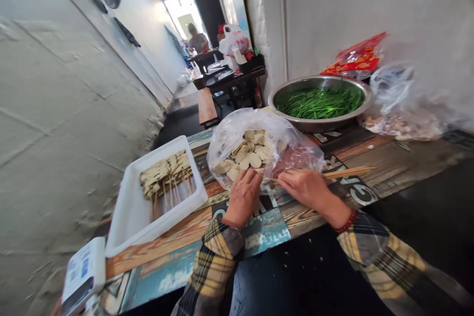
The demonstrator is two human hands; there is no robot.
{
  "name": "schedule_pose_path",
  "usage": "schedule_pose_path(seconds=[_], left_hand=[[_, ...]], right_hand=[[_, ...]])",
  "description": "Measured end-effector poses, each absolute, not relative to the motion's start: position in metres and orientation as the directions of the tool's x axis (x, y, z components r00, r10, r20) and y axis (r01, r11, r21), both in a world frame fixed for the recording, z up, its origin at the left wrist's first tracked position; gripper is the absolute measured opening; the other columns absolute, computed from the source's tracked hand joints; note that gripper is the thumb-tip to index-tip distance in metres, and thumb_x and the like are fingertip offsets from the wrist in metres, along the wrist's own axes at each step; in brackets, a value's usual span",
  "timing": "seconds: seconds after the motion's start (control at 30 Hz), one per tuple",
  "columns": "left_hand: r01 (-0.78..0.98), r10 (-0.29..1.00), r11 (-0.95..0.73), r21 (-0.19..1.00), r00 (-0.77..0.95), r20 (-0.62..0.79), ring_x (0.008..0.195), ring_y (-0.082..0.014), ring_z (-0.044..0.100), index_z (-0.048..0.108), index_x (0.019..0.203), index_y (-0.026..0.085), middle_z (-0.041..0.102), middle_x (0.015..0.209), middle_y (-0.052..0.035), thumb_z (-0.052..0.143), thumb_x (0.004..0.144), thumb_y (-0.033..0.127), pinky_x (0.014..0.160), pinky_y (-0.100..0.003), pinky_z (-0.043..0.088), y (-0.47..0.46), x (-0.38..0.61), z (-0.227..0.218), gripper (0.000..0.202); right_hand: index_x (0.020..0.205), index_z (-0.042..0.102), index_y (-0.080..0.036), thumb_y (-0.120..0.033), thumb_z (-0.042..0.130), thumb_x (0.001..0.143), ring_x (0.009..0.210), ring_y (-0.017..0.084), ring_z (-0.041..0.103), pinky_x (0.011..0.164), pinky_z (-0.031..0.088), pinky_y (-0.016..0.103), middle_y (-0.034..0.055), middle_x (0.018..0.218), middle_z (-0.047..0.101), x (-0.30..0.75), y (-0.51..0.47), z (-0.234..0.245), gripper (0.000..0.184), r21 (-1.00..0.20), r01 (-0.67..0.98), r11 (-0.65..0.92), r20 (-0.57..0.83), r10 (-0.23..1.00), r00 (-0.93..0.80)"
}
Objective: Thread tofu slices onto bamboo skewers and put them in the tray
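While my right hand (301,185) seems to pinch a stick (271,180), likely for threading, my curled left hand (244,192) should steady slices (253,159).

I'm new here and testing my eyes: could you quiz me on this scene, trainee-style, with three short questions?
1. What lies in the metal bowl: (a) green stalks, (b) eggs or (c) noodles?
2. True or false: the left hand is nearer the white tray than the right hand is.
3. Fill in: the dark red bracelet is on the ____ wrist.
Key: 1 a; 2 true; 3 right.
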State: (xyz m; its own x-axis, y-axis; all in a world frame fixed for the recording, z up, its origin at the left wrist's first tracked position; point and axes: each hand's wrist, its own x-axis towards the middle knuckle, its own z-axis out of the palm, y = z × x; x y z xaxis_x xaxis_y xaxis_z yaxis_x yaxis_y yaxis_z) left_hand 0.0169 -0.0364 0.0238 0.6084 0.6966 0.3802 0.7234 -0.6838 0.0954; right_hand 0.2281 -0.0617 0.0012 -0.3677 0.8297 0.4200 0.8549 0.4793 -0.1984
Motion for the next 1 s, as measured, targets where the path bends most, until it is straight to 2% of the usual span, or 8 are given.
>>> schedule_pose_path(seconds=[0.13,0.3,0.43,0.6,0.67,0.73,0.87,1.0], left_hand=[[0.656,0.819,-0.566,0.499,0.379,0.431,0.080,-0.0176,0.049,0.051,0.078,0.019,0.055,0.082,-0.0043,0.039,0.094,0.024,0.074,-0.031,0.040,-0.027,0.004,0.021,0.021],[0.306,0.948,-0.320,0.897,0.098,0.304,0.065,-0.0131,0.046,0.048,0.073,0.019,0.051,0.068,-0.0003,0.044,0.092,0.037,0.062,-0.025,0.037,-0.020,-0.011,0.020,0.026],[-0.012,0.972,-0.195,0.981,-0.138,0.191,0.056,-0.0103,0.044,0.047,0.073,0.019,0.049,0.063,0.0031,0.050,0.088,0.042,0.055,-0.023,0.035,-0.016,-0.015,0.017,0.027],[-0.153,0.958,-0.166,0.974,-0.259,0.123,0.052,-0.0083,0.045,0.048,0.073,0.019,0.051,0.062,0.0042,0.057,0.082,0.041,0.051,-0.021,0.035,-0.013,-0.015,0.014,0.027],[-0.237,0.971,-0.138,0.962,-0.225,0.083,0.052,-0.0080,0.046,0.047,0.073,0.018,0.052,0.062,0.0042,0.059,0.081,0.043,0.050,-0.021,0.034,-0.014,-0.013,0.013,0.028],[-0.274,0.985,-0.102,0.956,-0.161,0.059,0.052,-0.0078,0.047,0.047,0.074,0.018,0.053,0.063,0.0037,0.061,0.079,0.045,0.049,-0.020,0.034,-0.015,-0.011,0.013,0.031],[-0.156,0.997,-0.077,0.985,-0.041,0.071,0.050,-0.0078,0.047,0.049,0.074,0.018,0.054,0.063,0.0026,0.059,0.081,0.047,0.048,-0.020,0.034,-0.020,-0.005,0.012,0.032],[-0.065,0.997,-0.071,0.995,0.032,0.073,0.048,-0.0079,0.047,0.048,0.071,0.018,0.053,0.060,0.0026,0.055,0.083,0.046,0.046,-0.020,0.031,-0.021,-0.003,0.009,0.031]], right_hand=[[0.089,0.069,-0.021,-0.035,0.044,0.099,0.070,0.017,0.063,0.062,0.032,0.027,0.0035,0.078,0.071,0.247,-0.061,0.000,0.031,-0.156,0.887,0.434,0.424,0.841,-0.337],[0.101,0.070,-0.024,-0.034,0.039,0.101,0.080,0.018,0.064,0.068,0.036,0.028,0.0045,0.088,0.072,0.282,-0.056,-0.004,0.032,-0.099,0.891,0.444,0.421,0.829,-0.367],[0.118,0.066,-0.025,-0.031,0.037,0.100,0.084,0.018,0.064,0.072,0.039,0.030,0.0055,0.098,0.071,0.317,-0.052,-0.012,0.034,-0.061,0.893,0.447,0.417,0.824,-0.384],[0.121,0.064,-0.024,-0.029,0.045,0.096,0.094,0.023,0.063,0.076,0.044,0.034,0.0083,0.102,0.069,0.329,-0.054,-0.006,0.032,-0.056,0.933,0.355,0.465,0.837,-0.290],[0.121,0.064,-0.021,-0.032,0.046,0.095,0.099,0.025,0.063,0.079,0.047,0.036,0.0103,0.106,0.069,0.315,-0.056,0.000,0.032,-0.174,0.908,0.380,0.503,0.827,-0.250],[0.122,0.062,-0.021,-0.034,0.046,0.096,0.096,0.023,0.064,0.081,0.049,0.036,0.0105,0.109,0.068,0.293,-0.057,0.006,0.034,-0.415,0.794,0.444,0.496,0.842,-0.212],[0.131,0.054,-0.022,-0.041,0.052,0.093,0.082,0.019,0.066,0.067,0.052,0.031,0.0092,0.112,0.067,0.244,-0.053,0.013,0.043,-0.876,0.353,0.328,0.352,0.936,0.005],[0.109,0.065,-0.024,-0.043,0.054,0.091,0.076,0.016,0.063,0.062,0.050,0.028,0.0058,0.100,0.068,0.220,-0.043,0.022,0.028,-0.940,-0.113,0.323,0.292,0.928,0.231]])
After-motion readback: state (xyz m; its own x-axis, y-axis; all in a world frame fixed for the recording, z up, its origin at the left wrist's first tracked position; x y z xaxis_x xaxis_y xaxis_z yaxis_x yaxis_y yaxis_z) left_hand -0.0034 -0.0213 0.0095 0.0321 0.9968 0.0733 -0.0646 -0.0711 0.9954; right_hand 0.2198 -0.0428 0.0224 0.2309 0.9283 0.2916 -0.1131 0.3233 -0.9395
